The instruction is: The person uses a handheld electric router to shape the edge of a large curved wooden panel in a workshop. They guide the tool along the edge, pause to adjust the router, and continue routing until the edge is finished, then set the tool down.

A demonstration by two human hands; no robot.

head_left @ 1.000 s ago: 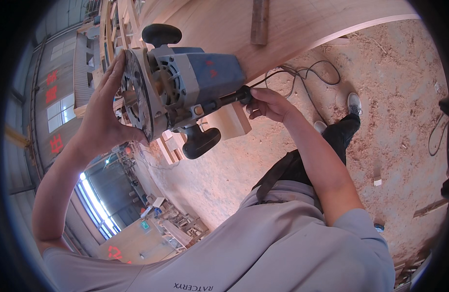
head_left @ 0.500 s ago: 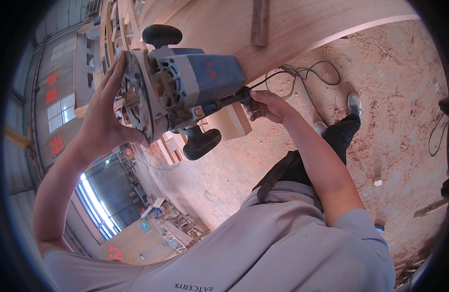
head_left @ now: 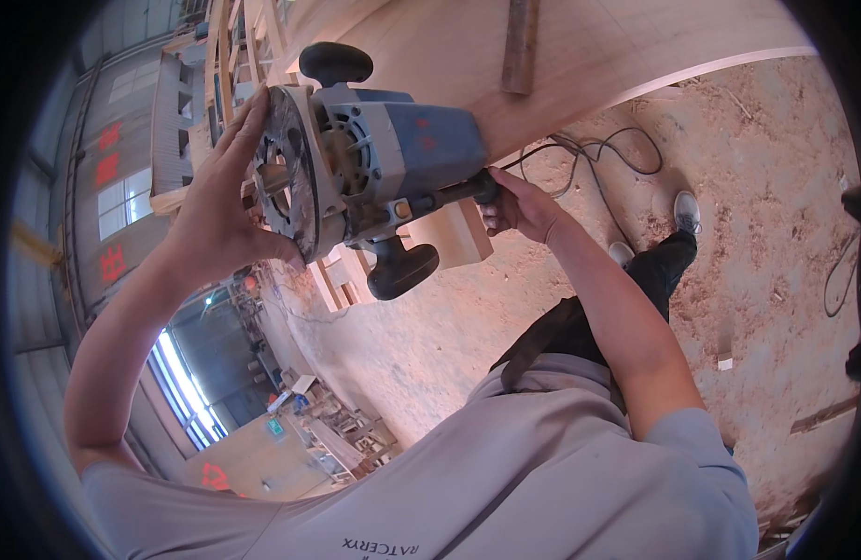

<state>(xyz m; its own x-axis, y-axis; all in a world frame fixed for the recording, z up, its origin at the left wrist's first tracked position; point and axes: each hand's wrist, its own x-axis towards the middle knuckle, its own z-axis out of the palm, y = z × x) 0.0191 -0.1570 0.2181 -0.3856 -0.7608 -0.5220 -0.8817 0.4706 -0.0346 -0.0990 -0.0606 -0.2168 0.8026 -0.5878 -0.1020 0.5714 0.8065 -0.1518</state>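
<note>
Blue-and-grey power router with black handles (head_left: 402, 140) lies sideways in the upper left-centre of the frame. Router and background have slid slightly rightward together; both holds look unchanged, suggesting steady handling rather than a new step. The bare left hand (head_left: 222, 210) rises from the lower left, fingers spread and clamped across the round dark base plate (head_left: 305, 177); the bare right hand (head_left: 531, 207), forearm slanting up-left, pinches the black knob (head_left: 486, 187).
</note>
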